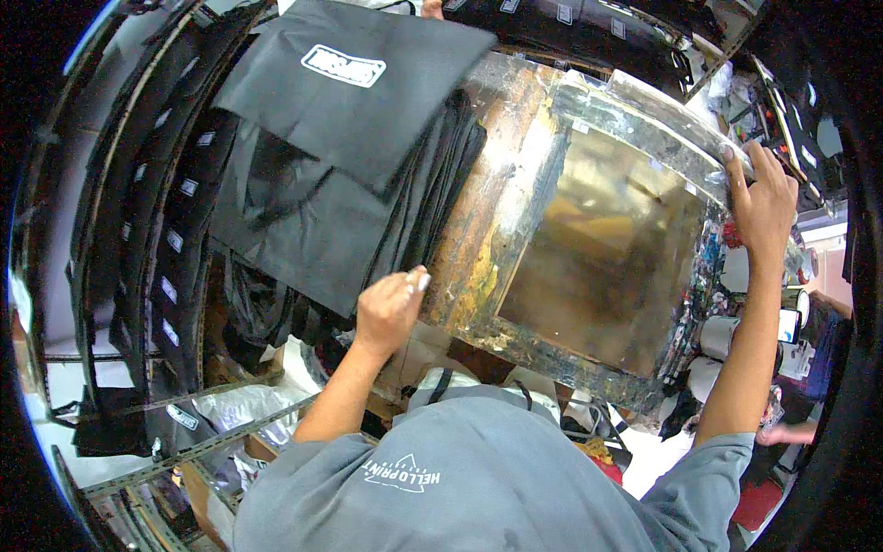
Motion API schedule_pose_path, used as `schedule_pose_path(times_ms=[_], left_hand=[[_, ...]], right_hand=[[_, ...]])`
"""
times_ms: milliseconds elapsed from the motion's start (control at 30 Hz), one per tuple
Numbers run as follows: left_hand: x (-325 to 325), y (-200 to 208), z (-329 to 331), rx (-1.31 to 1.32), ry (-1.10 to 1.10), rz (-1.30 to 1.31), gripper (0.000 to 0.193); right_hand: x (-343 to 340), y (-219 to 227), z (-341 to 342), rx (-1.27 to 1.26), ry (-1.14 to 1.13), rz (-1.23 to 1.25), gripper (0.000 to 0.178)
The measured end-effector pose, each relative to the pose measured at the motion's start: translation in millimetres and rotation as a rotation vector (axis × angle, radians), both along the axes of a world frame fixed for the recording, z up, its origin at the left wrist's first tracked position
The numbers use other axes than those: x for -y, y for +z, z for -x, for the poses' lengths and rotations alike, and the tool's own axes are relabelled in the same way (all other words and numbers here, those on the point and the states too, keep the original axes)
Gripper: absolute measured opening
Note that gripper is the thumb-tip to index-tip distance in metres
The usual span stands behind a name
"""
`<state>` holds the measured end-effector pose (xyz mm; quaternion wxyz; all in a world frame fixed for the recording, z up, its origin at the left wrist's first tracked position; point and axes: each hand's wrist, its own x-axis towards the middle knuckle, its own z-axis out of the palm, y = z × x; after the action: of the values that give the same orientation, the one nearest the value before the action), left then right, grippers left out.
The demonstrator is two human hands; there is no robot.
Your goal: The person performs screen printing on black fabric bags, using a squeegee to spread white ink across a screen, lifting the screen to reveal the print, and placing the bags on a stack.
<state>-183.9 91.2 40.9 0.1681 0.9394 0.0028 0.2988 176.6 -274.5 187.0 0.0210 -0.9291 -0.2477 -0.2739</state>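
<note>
A stack of black fabric bags [303, 216] lies on the left part of a stained board [483, 184]. The top one [395, 101] carries a white printed label. Beside the stack is a paint-smeared screen printing frame [570, 359] with a brownish, shiny mesh [607, 258]. My left hand [393, 308] is closed, at the board's near edge by the stack's corner; what its fingers hold, if anything, cannot be made out. Around the frame's far right corner my right hand [768, 193] is closed, thumb on the near side of the rim.
Racks with hanging black printed pieces [170, 239] stand close on the left. A metal shelf frame [207, 446] with plastic-wrapped goods is at the lower left. On the right are cluttered containers [717, 345] and another person's hand [789, 433].
</note>
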Motion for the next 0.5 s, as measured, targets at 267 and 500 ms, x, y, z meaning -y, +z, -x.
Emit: schedule_pose_path(times_ms=[267, 500], left_hand=[[-100.0, -59.0, -73.8, -0.621, 0.586, -0.262, 0.047], [-152.2, -48.9, -60.9, -0.475, 0.331, -0.248, 0.027]], right_hand=[[0.9, 22.3, -26.3, -0.078, 0.028, -0.046, 0.064], [-5.4, 10.3, -6.3, 0.061, 0.045, -0.074, 0.069]])
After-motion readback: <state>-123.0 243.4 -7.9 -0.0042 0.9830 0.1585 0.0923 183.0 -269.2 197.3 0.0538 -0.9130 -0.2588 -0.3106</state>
